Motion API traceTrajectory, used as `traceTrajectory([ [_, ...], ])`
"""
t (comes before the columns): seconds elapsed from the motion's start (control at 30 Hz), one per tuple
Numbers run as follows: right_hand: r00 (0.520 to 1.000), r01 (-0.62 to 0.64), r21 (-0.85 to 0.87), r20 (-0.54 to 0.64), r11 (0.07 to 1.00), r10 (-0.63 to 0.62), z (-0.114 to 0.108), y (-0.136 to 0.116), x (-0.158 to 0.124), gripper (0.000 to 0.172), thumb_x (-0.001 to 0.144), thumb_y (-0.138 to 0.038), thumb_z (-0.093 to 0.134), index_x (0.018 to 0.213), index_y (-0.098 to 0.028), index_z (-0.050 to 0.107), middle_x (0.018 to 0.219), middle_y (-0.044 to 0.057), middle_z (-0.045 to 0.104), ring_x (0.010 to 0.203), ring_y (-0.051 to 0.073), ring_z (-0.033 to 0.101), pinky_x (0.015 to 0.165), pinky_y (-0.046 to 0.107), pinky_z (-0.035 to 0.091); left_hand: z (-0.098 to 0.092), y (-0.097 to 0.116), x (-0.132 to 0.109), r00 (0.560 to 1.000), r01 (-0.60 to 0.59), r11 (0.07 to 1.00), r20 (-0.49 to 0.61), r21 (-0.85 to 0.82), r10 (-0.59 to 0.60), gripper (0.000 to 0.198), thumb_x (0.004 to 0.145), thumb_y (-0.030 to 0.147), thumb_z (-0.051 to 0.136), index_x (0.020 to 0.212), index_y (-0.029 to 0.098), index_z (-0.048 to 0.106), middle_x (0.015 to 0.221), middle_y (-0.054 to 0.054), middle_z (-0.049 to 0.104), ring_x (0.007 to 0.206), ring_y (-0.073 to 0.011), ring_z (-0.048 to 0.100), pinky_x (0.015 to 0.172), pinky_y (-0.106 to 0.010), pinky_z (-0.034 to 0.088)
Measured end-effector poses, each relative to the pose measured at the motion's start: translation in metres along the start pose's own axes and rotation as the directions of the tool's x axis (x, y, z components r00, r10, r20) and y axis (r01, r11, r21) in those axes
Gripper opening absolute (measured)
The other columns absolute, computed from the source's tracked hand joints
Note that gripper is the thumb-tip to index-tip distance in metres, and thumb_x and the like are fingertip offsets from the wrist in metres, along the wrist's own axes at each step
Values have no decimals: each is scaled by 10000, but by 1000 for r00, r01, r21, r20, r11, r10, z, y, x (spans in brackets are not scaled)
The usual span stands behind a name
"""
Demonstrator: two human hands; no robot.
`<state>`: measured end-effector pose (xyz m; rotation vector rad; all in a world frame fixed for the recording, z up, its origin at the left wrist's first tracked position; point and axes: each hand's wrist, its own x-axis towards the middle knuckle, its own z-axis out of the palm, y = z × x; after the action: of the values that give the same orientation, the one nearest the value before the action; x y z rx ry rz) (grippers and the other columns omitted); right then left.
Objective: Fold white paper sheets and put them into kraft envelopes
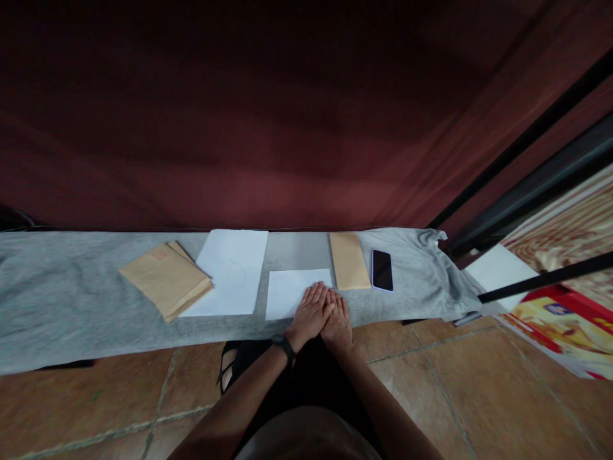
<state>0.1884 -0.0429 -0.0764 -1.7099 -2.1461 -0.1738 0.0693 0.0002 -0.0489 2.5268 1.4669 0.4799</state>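
Both hands lie flat, side by side, at the right end of a folded white sheet on a grey cloth. My left hand, with a black band on its wrist, presses on the sheet's lower right corner, fingers stretched out. My right hand rests just beside the sheet's right edge, fingers flat and together, touching the left hand. Neither hand holds anything. A single tan envelope lies just beyond my right hand.
A larger white sheet lies left of the folded one, partly under a stack of tan envelopes. A dark phone lies right of the single envelope. Red curtain behind; tiled floor in front; black bars and a colourful printed sheet at right.
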Motion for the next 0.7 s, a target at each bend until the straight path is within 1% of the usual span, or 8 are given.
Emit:
traceTrajectory([
  [0.1, 1000, 10, -15, 6, 1000, -10, 0, 0, -1, 586, 989, -164, 342, 1554, -13, 308, 1538, 245, 443, 1461, 312, 374, 1195, 534, 295, 6, -2, 19, 999, 32, 999, 24, 14, -33, 612, 1040, 455, 291, 1520, 91, 401, 1594, -146, 395, 1516, -250, 295, 1237, -476, 272],
  [0.2, 1000, -8, -29, 11, 1000, 8, -1, 0, -1, 562, 1014, -224, 372, 1526, 7, 354, 1533, 257, 444, 1466, 319, 365, 1200, 528, 293, 6, -12, 24, 999, 43, 998, 5, 40, -43, 615, 1036, 449, 295, 1538, 102, 374, 1602, -137, 382, 1525, -242, 271, 1245, -480, 248],
  [0.3, 1000, -17, -8, 11, 1000, 17, -2, 1, 0, 559, 1041, -294, 360, 1527, -18, 365, 1542, 246, 438, 1469, 319, 362, 1191, 528, 305, 1, -28, 15, 996, 80, 993, -37, 82, -78, 633, 1029, 447, 310, 1548, 86, 345, 1611, -149, 361, 1528, -250, 262, 1250, -477, 229],
  [0.4, 999, -26, 24, 20, 999, 25, -4, 2, 0, 575, 1047, -317, 351, 1546, -31, 332, 1555, 236, 424, 1473, 321, 356, 1188, 535, 304, -6, -48, -3, 983, 173, 978, -86, 115, -163, 633, 1029, 422, 298, 1548, 63, 337, 1604, -172, 364, 1524, -263, 271, 1246, -480, 235],
  [0.53, 993, -106, 51, 67, 993, 102, -8, -6, 6, 567, 1055, -327, 342, 1533, -24, 358, 1565, 227, 413, 1479, 321, 347, 1200, 532, 275, -16, -72, -24, 954, 280, 952, -146, 126, -261, 620, 1030, 392, 267, 1551, 63, 332, 1599, -185, 366, 1517, -282, 288, 1236, -508, 251],
  [0.6, 986, -137, 74, 108, 988, 129, -9, -15, 18, 560, 1060, -334, 325, 1526, -29, 379, 1576, 212, 401, 1482, 311, 345, 1209, 513, 265, -18, -76, -28, 948, 297, 946, -159, 129, -276, 619, 1027, 377, 274, 1550, 51, 328, 1601, -193, 359, 1518, -288, 284, 1239, -515, 245],
  [0.63, 984, -129, 93, 132, 987, 116, -9, -21, 27, 558, 1062, -336, 317, 1532, -42, 376, 1588, 198, 386, 1490, 301, 335, 1212, 502, 263, -17, -75, -28, 950, 291, 948, -156, 132, -270, 616, 1024, 360, 282, 1550, 43, 324, 1605, -197, 350, 1521, -288, 274, 1241, -515, 241],
  [0.7, 983, -64, 142, 177, 988, 38, -8, -32, 47, 550, 1064, -336, 315, 1544, -75, 370, 1610, 168, 357, 1508, 275, 305, 1218, 468, 268, -14, -69, -24, 967, 241, 960, -122, 140, -225, 605, 1006, 300, 311, 1558, 53, 308, 1621, -182, 324, 1534, -280, 239, 1246, -513, 233],
])
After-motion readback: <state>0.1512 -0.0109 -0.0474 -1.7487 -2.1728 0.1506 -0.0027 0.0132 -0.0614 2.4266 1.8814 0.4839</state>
